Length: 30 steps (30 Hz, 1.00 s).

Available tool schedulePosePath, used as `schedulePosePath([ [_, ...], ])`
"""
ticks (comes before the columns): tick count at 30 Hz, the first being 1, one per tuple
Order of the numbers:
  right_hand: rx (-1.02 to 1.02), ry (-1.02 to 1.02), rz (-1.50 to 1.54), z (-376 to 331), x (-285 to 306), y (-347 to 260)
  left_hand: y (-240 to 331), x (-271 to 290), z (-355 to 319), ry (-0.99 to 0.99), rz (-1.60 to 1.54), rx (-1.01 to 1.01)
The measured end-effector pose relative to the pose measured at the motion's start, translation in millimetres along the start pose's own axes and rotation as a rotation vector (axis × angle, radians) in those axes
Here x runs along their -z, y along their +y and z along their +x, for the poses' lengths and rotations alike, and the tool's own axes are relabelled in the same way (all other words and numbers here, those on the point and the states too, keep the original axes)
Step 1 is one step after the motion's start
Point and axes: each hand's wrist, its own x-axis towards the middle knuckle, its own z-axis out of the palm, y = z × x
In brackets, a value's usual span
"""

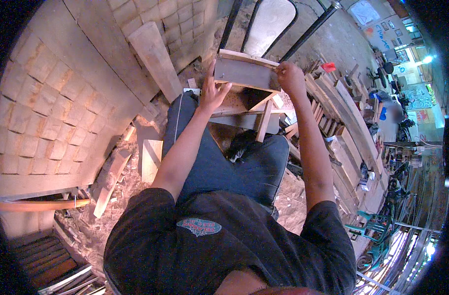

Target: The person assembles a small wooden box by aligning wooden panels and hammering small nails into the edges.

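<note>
In front of my knees is a small shallow wooden box or frame with a dark grey panel and pale wood edges. My left hand holds its left end, fingers stretched up along the side and thumb at the lower edge. At the upper right corner, my right hand is closed with its fingertips pinched on the edge. Whether those fingertips also hold something small cannot be made out. Below the box is a wooden work surface, and a short wooden strip slants down from it.
Beyond the box stands a metal-framed chair. A plank leans at the left beside a panel of wooden tiles. Stacked timber lies along the right, with a green plastic chair farther back. Offcuts and shavings cover the floor.
</note>
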Motion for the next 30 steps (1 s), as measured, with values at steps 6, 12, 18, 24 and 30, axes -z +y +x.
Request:
schedulePosePath([
  [6, -0.103, -0.066, 0.133, 3, 5, -8, -11, 0, -2, -0.005, -0.209, 0.088],
  [12, -0.121, -0.089, 0.092, 5, 10, -3, -18, -2, 1, 0.043, 0.071, -0.093],
  [18, -0.164, 0.007, -0.003, 7, 20, -35, -8, 2, -4, 0.02, 0.02, -0.002],
  [24, 0.321, 0.024, 0.276, 29, -19, -121, -11, 1, -1, 0.043, 0.089, -0.043],
  [30, 0.413, 0.006, 0.209, 42, -26, -152, -6, 4, -5, 0.031, 0.109, 0.0],
])
